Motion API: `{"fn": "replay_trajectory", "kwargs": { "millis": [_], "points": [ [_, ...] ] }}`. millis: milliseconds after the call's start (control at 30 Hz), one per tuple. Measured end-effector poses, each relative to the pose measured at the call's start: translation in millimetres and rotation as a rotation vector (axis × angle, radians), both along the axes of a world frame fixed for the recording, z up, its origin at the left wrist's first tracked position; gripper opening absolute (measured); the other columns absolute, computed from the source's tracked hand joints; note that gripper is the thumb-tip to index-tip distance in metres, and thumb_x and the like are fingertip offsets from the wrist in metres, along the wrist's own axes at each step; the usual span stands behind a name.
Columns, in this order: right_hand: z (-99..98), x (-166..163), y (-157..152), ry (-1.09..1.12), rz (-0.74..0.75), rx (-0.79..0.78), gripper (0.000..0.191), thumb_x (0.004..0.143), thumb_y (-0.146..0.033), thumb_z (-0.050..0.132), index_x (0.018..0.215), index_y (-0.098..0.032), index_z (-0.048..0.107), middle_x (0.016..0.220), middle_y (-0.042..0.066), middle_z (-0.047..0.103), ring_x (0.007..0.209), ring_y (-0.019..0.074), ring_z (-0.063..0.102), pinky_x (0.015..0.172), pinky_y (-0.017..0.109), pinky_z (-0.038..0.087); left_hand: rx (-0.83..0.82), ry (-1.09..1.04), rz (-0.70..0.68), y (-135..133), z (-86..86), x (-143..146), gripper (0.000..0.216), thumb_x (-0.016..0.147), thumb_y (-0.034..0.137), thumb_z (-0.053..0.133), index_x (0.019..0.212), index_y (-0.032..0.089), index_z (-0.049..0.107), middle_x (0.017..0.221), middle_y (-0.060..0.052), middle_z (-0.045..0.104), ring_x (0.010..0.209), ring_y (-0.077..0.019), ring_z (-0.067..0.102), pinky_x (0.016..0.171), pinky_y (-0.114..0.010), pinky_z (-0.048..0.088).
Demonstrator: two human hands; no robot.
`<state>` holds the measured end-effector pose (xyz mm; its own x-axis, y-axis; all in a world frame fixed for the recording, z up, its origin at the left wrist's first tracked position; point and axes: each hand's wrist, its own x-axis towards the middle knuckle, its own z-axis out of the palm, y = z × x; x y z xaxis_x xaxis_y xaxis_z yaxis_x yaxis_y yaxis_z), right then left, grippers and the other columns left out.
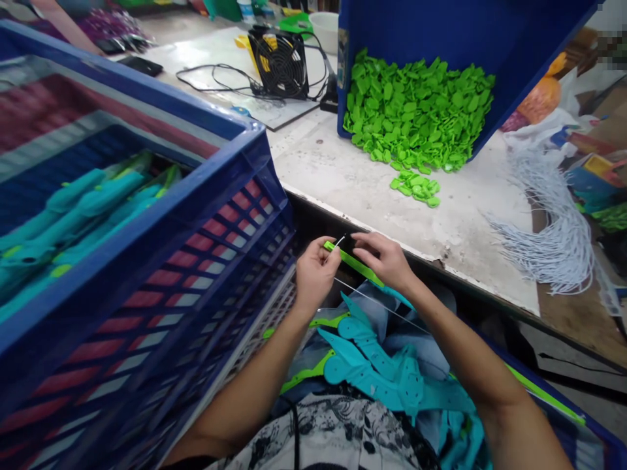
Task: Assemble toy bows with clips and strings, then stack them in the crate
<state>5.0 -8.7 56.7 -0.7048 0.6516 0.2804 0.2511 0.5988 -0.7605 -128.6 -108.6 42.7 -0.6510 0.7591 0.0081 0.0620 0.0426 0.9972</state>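
Note:
My left hand [317, 271] is closed on the end of a bright green plastic strip [360, 266], pinching it between thumb and fingers. A thin white cord [382, 301] passes through or beside the strip's end, its short tip standing up there. The cord's long part runs down to the right, under my right forearm. My right hand [385, 256] hovers just right of the cord tip, fingers bent and apart, with nothing visible between them. Below lie teal plastic toy-like parts [372, 365] with green strips, in and around clear plastic over my lap.
A blue crate [220, 261] at left holds teal and green pieces [83, 215]. On the white table [313, 150], a tipped blue bin [416, 32] spills small green pieces [416, 111]. A black fan [281, 62] stands behind; a bundle of white cords [553, 228] lies right.

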Motion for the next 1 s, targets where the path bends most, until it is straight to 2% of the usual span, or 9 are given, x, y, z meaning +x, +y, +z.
{"fn": "replay_trajectory", "kwargs": {
  "millis": [167, 333, 467, 600, 700, 767, 833, 900, 1000],
  "points": [
    [4.8, -39, 7, 0.057, 0.070, -0.043, 0.009, 0.082, -0.024, 0.061, 0.079, -0.017, 0.066, 0.074, 0.001, 0.062, 0.067, 0.0117, 0.055, 0.065, 0.025, 0.045, 0.004, 0.002, 0.008, -4, -1.8, -4, 0.025, 0.075, 0.030, 0.064, 0.095, 0.014, 0.064, 0.054, 0.007, 0.047, 0.048, -0.0065, 0.041, 0.048, -0.018, 0.031],
    [8.0, -41, 9, 0.019, 0.097, 0.210, 0.011, 0.082, -0.018, 0.056, 0.070, -0.018, 0.058, 0.069, 0.000, 0.055, 0.069, 0.0135, 0.050, 0.068, 0.028, 0.042, -0.005, -0.001, -0.036, 1, -13.5, -9, 0.021, 0.075, 0.033, 0.065, 0.089, 0.017, 0.064, 0.063, 0.003, 0.054, 0.057, -0.0099, 0.050, 0.051, -0.019, 0.038],
    [19.3, -39, 67, 0.078, -0.217, 0.382, 0.015, 0.082, -0.016, 0.051, 0.068, -0.019, 0.052, 0.071, 0.001, 0.051, 0.073, 0.0156, 0.050, 0.072, 0.032, 0.043, 0.115, 0.111, -0.007, 4, -29.4, -7, 0.012, 0.079, 0.028, 0.061, 0.086, 0.018, 0.063, 0.100, -0.006, 0.065, 0.091, -0.0168, 0.061, 0.073, -0.025, 0.048],
    [40.4, -34, 104, 0.353, -0.589, 0.309, 0.014, 0.090, -0.022, 0.045, 0.077, -0.020, 0.052, 0.078, 0.001, 0.051, 0.080, 0.0150, 0.054, 0.079, 0.034, 0.046, 0.209, 0.137, -0.106, 4, -31.1, -1, 0.013, 0.082, 0.024, 0.056, 0.081, 0.019, 0.067, 0.088, -0.004, 0.065, 0.088, -0.0167, 0.061, 0.084, -0.030, 0.047],
    [36.6, -38, 50, 0.461, -0.414, 0.148, 0.011, 0.090, -0.026, 0.049, 0.083, -0.020, 0.054, 0.083, 0.001, 0.055, 0.085, 0.0145, 0.057, 0.083, 0.034, 0.048, 0.137, -0.070, -0.203, 12, -20.1, -3, 0.018, 0.079, 0.031, 0.060, 0.077, 0.019, 0.072, 0.093, -0.005, 0.066, 0.092, -0.0184, 0.061, 0.084, -0.030, 0.046],
    [18.2, -43, -4, 0.428, -0.186, 0.041, 0.007, 0.088, -0.023, 0.055, 0.081, -0.021, 0.056, 0.086, 0.002, 0.058, 0.097, 0.0170, 0.058, 0.090, 0.036, 0.047, 0.077, -0.361, -0.212, 20, -11.7, -11, 0.026, 0.075, 0.040, 0.064, 0.081, 0.016, 0.072, 0.092, -0.006, 0.068, 0.090, -0.0192, 0.062, 0.082, -0.030, 0.047],
    [-6.9, -46, -47, 0.397, -0.168, -0.010, 0.008, 0.086, -0.022, 0.058, 0.079, -0.021, 0.059, 0.094, 0.004, 0.057, 0.108, 0.0188, 0.055, 0.098, 0.038, 0.043, 0.020, -0.537, -0.218, 27, -4.5, -23, 0.030, 0.067, 0.042, 0.070, 0.077, 0.014, 0.070, 0.084, -0.006, 0.069, 0.082, -0.0183, 0.063, 0.078, -0.030, 0.048],
    [-30.7, -47, -65, 0.403, -0.254, -0.077, 0.008, 0.085, -0.023, 0.059, 0.078, -0.020, 0.061, 0.101, 0.005, 0.054, 0.112, 0.0195, 0.053, 0.101, 0.039, 0.042, -0.042, -0.430, -0.218, 28, 1.8, -37, 0.023, 0.061, 0.033, 0.074, 0.071, 0.014, 0.068, 0.078, -0.004, 0.068, 0.077, -0.0164, 0.062, 0.076, -0.029, 0.048],
    [-51.8, -51, -59, 0.453, -0.366, -0.176, 0.009, 0.085, -0.025, 0.059, 0.078, -0.019, 0.061, 0.101, 0.006, 0.052, 0.108, 0.0186, 0.055, 0.098, 0.037, 0.044, -0.099, 0.030, -0.155, 21, 10.4, -49, 0.008, 0.065, 0.023, 0.068, 0.069, 0.016, 0.067, 0.072, -0.002, 0.067, 0.072, -0.0147, 0.060, 0.072, -0.026, 0.048]
  ]
}}
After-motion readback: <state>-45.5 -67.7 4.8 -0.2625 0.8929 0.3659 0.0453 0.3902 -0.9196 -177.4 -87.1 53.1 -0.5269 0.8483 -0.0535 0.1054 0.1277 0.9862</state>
